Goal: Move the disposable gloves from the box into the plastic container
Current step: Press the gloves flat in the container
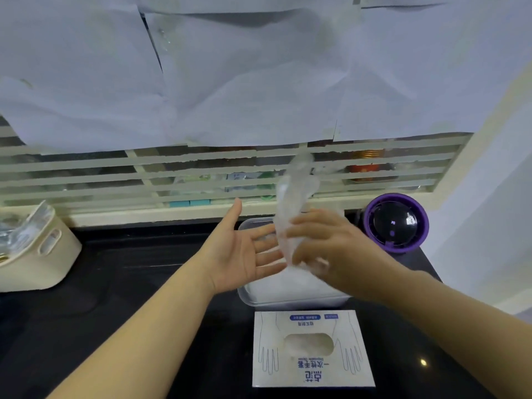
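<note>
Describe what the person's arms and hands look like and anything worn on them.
The left forearm and right forearm are bare to the frame edge, no sleeves. The left hand and right hand wear no gloves; no ring, watch or bracelet shows.

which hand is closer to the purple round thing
Right. The right hand, holding a glove, is just left of the purple round device; the left hand lies farther left.

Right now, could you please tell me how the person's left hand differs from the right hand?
The left hand is open, fingers straight and palm turned sideways, gripping nothing; the right hand has its fingers curled round a clear disposable glove. The glove sticks up above the right hand, while nothing rises from the left hand. Both hands hover over the plastic container.
</note>
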Motion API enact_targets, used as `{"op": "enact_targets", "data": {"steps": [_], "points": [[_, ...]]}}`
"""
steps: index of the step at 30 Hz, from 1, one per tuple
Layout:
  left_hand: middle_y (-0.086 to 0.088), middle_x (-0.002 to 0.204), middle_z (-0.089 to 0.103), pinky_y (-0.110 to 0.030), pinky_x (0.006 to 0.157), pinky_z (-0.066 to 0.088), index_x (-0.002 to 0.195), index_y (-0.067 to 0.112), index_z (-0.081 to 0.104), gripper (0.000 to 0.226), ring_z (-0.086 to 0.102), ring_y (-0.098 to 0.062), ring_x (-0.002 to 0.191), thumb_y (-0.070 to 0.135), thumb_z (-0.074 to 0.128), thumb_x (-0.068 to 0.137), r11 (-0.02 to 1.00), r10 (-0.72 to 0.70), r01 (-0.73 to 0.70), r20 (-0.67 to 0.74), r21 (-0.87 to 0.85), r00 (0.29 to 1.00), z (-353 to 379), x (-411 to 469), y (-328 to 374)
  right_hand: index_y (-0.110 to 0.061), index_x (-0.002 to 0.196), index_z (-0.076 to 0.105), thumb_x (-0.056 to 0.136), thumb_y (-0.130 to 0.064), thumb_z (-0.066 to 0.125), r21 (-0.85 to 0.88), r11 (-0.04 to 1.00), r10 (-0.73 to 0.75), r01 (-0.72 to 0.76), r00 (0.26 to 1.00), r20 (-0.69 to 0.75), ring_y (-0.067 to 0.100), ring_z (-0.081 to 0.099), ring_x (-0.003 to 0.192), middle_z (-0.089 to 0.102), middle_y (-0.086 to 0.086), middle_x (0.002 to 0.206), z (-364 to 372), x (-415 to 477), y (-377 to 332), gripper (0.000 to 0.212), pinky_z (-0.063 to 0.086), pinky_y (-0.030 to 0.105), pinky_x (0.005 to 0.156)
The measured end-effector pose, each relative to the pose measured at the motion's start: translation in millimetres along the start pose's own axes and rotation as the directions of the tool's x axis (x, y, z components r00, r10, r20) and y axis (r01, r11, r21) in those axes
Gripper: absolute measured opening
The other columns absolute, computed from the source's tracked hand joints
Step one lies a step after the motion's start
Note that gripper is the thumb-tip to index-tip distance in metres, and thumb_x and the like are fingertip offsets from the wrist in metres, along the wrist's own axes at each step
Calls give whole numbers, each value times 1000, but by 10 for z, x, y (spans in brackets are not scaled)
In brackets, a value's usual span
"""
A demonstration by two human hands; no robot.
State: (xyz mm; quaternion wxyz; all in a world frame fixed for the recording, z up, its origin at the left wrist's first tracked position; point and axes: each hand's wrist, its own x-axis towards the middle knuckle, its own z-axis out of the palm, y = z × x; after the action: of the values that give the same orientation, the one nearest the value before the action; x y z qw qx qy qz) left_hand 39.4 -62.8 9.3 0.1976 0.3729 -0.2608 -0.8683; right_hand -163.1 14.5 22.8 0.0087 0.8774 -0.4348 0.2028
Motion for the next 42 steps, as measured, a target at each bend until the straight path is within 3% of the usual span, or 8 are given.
{"op": "enact_targets", "data": {"steps": [10,17,21,23,25,28,35,42], "points": [[-16,142,51,-63,112,25,142,13,49,101,46,-40,132,87,37,75,985,30,-2,159,-172,987,-86,338,-164,-36,79,69,67,-24,82,-116,993,46,-18,969,244,24,45,132,64,-10,124,161,-261,240,21,24,58,110],[-12,127,63,-52,98,44,133,12,54,74,57,-31,121,69,39,89,944,235,-267,-175,-193,956,-152,399,-47,-32,75,71,64,-17,88,-151,989,44,14,925,378,27,52,127,67,-4,120,271,-121,528,25,29,49,107],[2,115,61,-32,99,47,119,22,54,25,59,-12,114,37,43,102,737,675,-571,-442,363,590,-174,360,101,-26,98,72,90,-16,64,-121,990,119,-72,885,451,20,28,142,51,-6,141,405,-65,665,15,0,34,112],[11,112,59,-15,94,45,117,24,54,21,57,4,102,30,47,98,296,911,-483,-91,824,403,-92,300,109,-26,109,69,96,-19,55,-108,989,137,-97,865,483,16,18,145,42,-9,147,478,-35,722,20,-4,29,112],[12,121,56,-15,93,44,126,26,54,30,54,3,105,31,46,97,-287,662,-308,420,907,621,86,369,36,-28,113,66,98,-21,52,-135,986,155,-97,829,538,14,14,145,38,-10,150,511,-47,746,22,0,31,116],[4,147,42,-34,103,41,141,24,45,39,44,-16,129,29,43,102,-611,153,-161,316,775,936,159,699,-144,-29,114,65,95,-19,56,-177,983,153,-48,747,647,16,17,144,39,-9,149,575,-53,804,23,10,37,118],[-3,140,43,-32,86,45,137,21,50,38,53,-25,114,19,52,99,-593,-24,-69,68,802,997,-90,1065,-292,-32,138,48,88,1,51,-206,954,295,-220,538,789,21,27,140,37,-2,150,464,-22,822,60,26,40,115],[0,144,40,-35,100,44,129,23,55,34,51,-20,120,13,54,96,-392,-41,-25,10,919,999,-201,1178,-323,-25,140,44,90,-32,61,52,841,384,-539,661,645,15,48,123,48,-3,141,528,305,609,53,41,33,103]]}}
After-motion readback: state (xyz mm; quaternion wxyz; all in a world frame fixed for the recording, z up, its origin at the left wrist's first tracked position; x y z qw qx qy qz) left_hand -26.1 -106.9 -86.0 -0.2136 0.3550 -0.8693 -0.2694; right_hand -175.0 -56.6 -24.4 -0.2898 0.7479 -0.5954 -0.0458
